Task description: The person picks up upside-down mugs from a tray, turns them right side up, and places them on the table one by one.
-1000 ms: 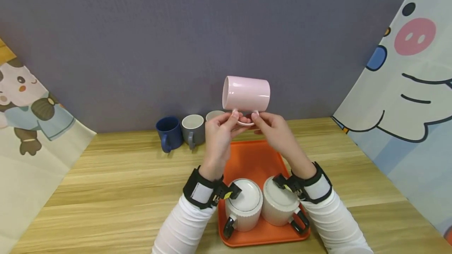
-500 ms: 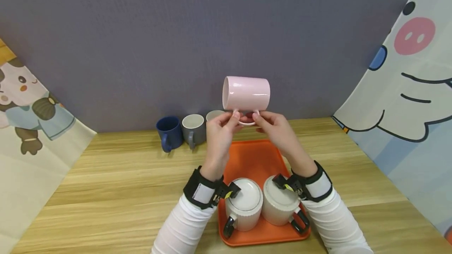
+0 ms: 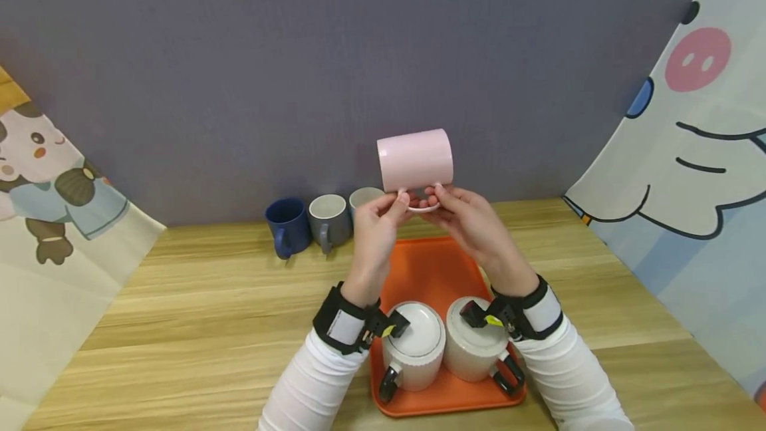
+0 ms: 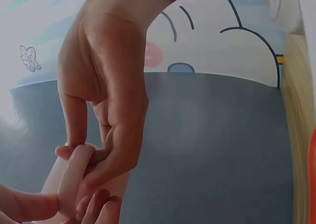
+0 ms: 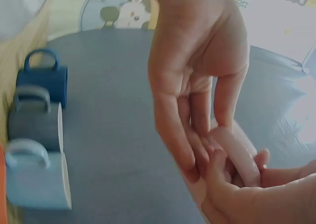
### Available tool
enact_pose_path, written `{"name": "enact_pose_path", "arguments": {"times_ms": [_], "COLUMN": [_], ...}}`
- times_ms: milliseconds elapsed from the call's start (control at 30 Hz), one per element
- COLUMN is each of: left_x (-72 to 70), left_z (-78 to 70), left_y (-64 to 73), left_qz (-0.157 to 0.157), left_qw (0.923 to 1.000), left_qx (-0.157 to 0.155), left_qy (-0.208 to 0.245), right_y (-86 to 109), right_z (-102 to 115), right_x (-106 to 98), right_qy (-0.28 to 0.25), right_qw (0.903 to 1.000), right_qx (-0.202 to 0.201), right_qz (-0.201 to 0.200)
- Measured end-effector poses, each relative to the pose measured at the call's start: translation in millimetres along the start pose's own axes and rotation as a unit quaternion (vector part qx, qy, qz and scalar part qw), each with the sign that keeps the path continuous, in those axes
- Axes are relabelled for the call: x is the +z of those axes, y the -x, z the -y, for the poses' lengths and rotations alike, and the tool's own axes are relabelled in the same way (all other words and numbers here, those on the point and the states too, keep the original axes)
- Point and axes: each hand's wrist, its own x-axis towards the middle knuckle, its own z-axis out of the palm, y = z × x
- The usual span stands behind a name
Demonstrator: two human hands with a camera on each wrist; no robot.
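The left hand [image 3: 372, 235] and right hand [image 3: 481, 228] pinch between their fingers the curved handle [image 3: 423, 209] of a smooth pink cylindrical mug [image 3: 415, 159], held sideways above the wood-grained surface [image 3: 227, 324]; inverted black-handled mugs [image 3: 414, 369] occupy an orange tray [image 3: 429, 271].

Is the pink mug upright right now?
No, the pink mug is on its side in the air, with the left hand and right hand gripping its handle.

The hands [image 3: 374, 228] [image 3: 481, 231] partly cover the handle [image 3: 423, 209] of the pink mug [image 3: 415, 159], whose inside is hidden.
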Motion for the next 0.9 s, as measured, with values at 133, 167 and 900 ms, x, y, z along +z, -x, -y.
{"name": "enact_pose_path", "arguments": {"times_ms": [133, 167, 900], "left_x": [0.3, 0.5, 1.4], "left_z": [2.8, 3.1, 3.5], "left_y": [-1.3, -1.6, -1.5], "left_qz": [0.01, 0.01, 0.014], "left_qw": [0.9996, 0.9994, 0.9984], "left_qx": [-0.024, -0.028, -0.032], "left_qy": [0.015, 0.02, 0.044], "right_y": [0.3, 0.4, 0.6], "right_z": [-1.4, -1.7, -3.7], "right_x": [0.7, 0.9, 0.7], "right_qy": [-0.074, -0.085, -0.202], "right_qw": [0.9972, 0.9963, 0.9789], "right_qx": [0.01, 0.01, 0.026], "right_qz": [0.006, 0.007, 0.017]}}
